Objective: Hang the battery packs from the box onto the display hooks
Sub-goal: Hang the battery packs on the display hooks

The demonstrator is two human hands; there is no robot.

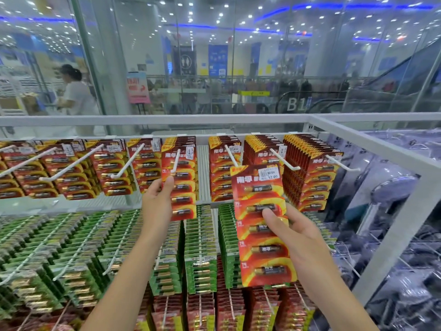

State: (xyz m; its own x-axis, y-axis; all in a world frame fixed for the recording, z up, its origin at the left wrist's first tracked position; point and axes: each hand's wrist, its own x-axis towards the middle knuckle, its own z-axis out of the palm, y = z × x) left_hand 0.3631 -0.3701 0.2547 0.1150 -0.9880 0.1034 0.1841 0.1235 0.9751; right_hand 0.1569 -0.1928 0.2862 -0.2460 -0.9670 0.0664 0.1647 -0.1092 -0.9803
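My left hand (pixel 157 199) grips the left edge of a red battery pack (pixel 182 187) that hangs on a white display hook (pixel 175 163) in the top row. In my right hand (pixel 296 232) I hold a second red battery pack (pixel 260 235) upright, its top near the white hook (pixel 230 155) one place to the right. My right thumb presses on the pack's front. The box is not in view.
More red packs fill the top-row hooks (pixel 71 168) to the left and right. Green packs (pixel 71 247) hang in the rows below, red ones lower still. A white metal frame (pixel 393 154) borders the rack on the right. Behind the glass a person (pixel 76 91) walks.
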